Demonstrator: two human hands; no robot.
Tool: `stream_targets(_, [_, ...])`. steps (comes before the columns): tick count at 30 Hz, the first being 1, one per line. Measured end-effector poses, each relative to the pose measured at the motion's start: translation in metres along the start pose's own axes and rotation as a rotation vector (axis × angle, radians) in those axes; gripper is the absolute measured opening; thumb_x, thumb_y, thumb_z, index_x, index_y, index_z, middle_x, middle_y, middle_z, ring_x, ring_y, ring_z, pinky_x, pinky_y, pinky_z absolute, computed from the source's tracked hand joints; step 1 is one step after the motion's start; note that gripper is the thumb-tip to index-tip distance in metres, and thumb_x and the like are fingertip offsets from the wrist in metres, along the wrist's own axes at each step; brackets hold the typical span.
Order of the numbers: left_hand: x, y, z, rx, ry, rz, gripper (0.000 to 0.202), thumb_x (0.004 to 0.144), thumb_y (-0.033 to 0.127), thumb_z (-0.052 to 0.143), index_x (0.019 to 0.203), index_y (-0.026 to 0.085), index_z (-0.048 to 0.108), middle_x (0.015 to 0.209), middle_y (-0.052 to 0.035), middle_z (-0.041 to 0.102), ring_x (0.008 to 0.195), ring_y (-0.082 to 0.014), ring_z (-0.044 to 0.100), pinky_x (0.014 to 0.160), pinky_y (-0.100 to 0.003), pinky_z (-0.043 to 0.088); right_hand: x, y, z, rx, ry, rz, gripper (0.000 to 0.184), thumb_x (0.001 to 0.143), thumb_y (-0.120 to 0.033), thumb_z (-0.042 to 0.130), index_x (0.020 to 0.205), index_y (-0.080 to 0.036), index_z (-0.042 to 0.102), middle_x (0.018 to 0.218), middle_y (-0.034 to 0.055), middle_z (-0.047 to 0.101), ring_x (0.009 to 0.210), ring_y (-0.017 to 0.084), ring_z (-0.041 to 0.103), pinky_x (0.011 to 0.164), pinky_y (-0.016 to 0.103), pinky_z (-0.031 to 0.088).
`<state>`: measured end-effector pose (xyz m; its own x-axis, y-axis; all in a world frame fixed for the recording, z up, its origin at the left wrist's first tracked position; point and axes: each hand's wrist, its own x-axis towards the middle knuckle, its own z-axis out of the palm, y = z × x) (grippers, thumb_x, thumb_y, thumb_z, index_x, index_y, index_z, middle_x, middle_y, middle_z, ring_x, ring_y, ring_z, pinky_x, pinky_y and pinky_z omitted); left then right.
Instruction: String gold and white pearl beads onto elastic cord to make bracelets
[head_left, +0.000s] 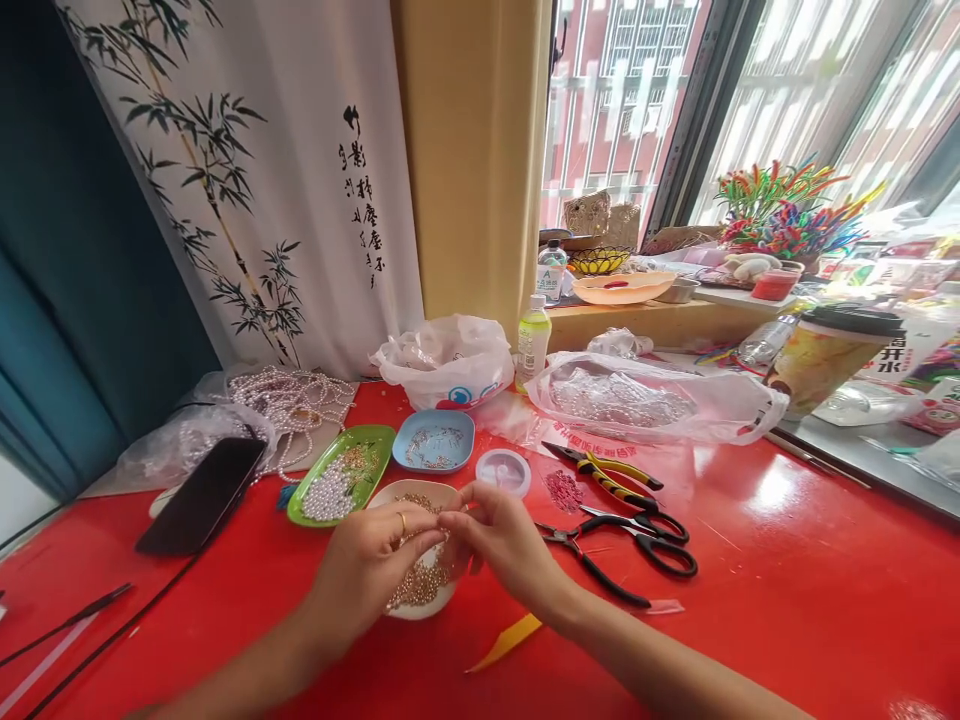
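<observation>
My left hand [375,560] and my right hand [499,535] meet fingertip to fingertip above a white dish [384,497] of gold beads [418,585]. Both are closed in a pinch, the left one wearing a ring. Whatever lies between the fingertips is too small to make out. Just beyond the left hand is a green tray [382,440] with white pearl beads [328,495] and some gold pieces. A blue dish [401,462] holding small metallic bits sits behind the white dish, and a round white lid-like dish [502,472] stands beyond my right hand.
Right of my hands lie yellow-black pliers [619,480], scissors [660,540], black-handled pliers [600,575] and pink beads [564,490]. A phone [202,497] and strings of pearls [292,400] are at left. Plastic bags [450,360], a bottle [534,345] and a paper cup [825,365] stand behind.
</observation>
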<state>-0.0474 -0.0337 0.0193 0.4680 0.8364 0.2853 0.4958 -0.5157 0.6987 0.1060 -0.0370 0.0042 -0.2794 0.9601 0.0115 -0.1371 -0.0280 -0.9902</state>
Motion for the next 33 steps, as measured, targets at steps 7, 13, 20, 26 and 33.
stream_targets(7, [0.01, 0.003, -0.004, -0.372, -0.114, -0.384, 0.028, 0.066, 0.036, 0.058, 0.081, 0.013, 0.064, 0.06, -0.0011, 0.059, 0.042, -0.0054, 0.041, 0.038, -0.017, 0.031, 0.0, -0.007, -0.007, 0.001, -0.156, -0.009, 0.025, 0.074, -0.042, 0.05, 0.071, -0.018, 0.041, 0.039, -0.0081, 0.051, 0.031, 0.006, 0.045, 0.033, 0.014, 0.032])
stream_targets(13, [0.007, 0.002, -0.004, -0.444, -0.165, -0.42, 0.04, 0.069, 0.039, 0.053, 0.097, 0.012, 0.06, 0.054, 0.0004, 0.053, 0.038, -0.005, 0.039, 0.037, -0.017, 0.031, -0.001, -0.013, -0.012, -0.087, -0.186, -0.012, 0.019, 0.079, -0.035, 0.046, 0.072, -0.019, 0.039, 0.035, -0.0107, 0.045, 0.031, 0.005, 0.04, 0.035, 0.014, 0.029])
stream_targets(20, [0.002, 0.01, -0.001, -0.309, -0.172, -0.323, 0.036, 0.071, 0.036, 0.052, 0.098, 0.014, 0.062, 0.05, 0.0025, 0.047, 0.044, -0.0057, 0.034, 0.041, -0.017, 0.027, 0.001, -0.013, -0.016, -0.132, -0.256, 0.005, 0.021, 0.08, -0.037, 0.042, 0.07, -0.019, 0.038, 0.036, -0.0102, 0.044, 0.031, 0.005, 0.04, 0.036, 0.015, 0.031])
stream_targets(26, [-0.001, 0.003, 0.004, -0.079, -0.064, -0.163, 0.029, 0.072, 0.033, 0.051, 0.091, 0.017, 0.065, 0.05, 0.0025, 0.049, 0.045, -0.0064, 0.034, 0.043, -0.018, 0.027, 0.0, -0.011, -0.015, -0.104, -0.317, 0.01, 0.026, 0.08, -0.042, 0.041, 0.069, -0.018, 0.039, 0.036, -0.0099, 0.043, 0.032, 0.005, 0.042, 0.038, 0.016, 0.031])
stream_targets(33, [0.0, 0.002, 0.004, -0.131, -0.08, -0.09, 0.026, 0.073, 0.034, 0.051, 0.083, 0.018, 0.069, 0.058, -0.0007, 0.062, 0.05, -0.0093, 0.047, 0.048, -0.018, 0.036, 0.0, -0.007, -0.015, -0.099, -0.309, -0.014, 0.026, 0.08, -0.042, 0.04, 0.069, -0.018, 0.038, 0.038, -0.0095, 0.044, 0.033, 0.005, 0.042, 0.038, 0.016, 0.031])
